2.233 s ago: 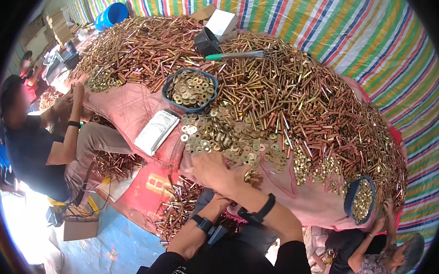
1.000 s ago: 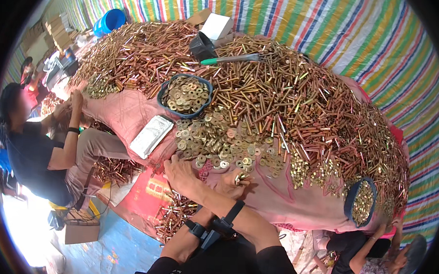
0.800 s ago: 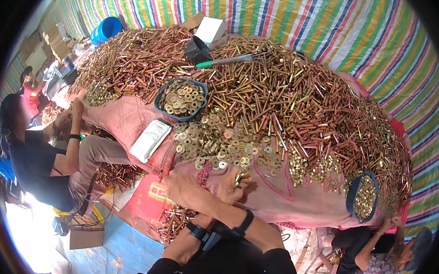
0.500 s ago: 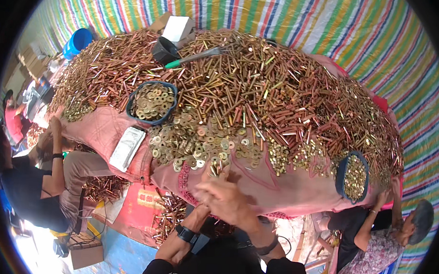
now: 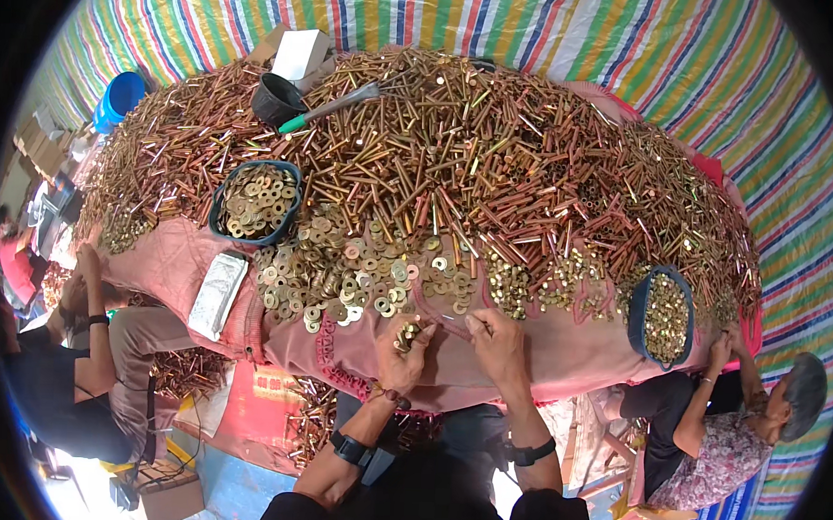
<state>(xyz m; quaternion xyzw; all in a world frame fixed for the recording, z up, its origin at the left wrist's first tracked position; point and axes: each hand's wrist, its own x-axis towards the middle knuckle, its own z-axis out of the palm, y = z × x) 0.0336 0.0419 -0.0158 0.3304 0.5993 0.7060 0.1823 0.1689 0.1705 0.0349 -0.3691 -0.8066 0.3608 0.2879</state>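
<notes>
My left hand [image 5: 401,357] is closed around a small bunch of brass-coloured metal rods [image 5: 408,335], their ends pointing up out of the fist. To its right, my right hand [image 5: 499,347] is pinched shut over the pink cloth [image 5: 561,350]; whatever its fingertips hold is too small to make out. Flat round washers [image 5: 341,275] are spread loosely just beyond my left hand. Small brassy nuts [image 5: 508,284] lie beyond my right hand. Behind them rises a wide heap of copper-coloured metal rods [image 5: 495,170].
A blue-rimmed basin [image 5: 297,219] holds washers, and a dark tub [image 5: 633,316] holds small nuts. A silvery wrapped block [image 5: 218,298] lies at left. A green-handled hand rake [image 5: 335,106] and black scoop [image 5: 277,101] rest on the heap. Co-workers [image 5: 67,375] [image 5: 715,440] sit at both sides.
My hands were together, the right one over the left; now they are apart, with the right hand moved off to the right. The view has shifted slightly, so the heap sits further left.
</notes>
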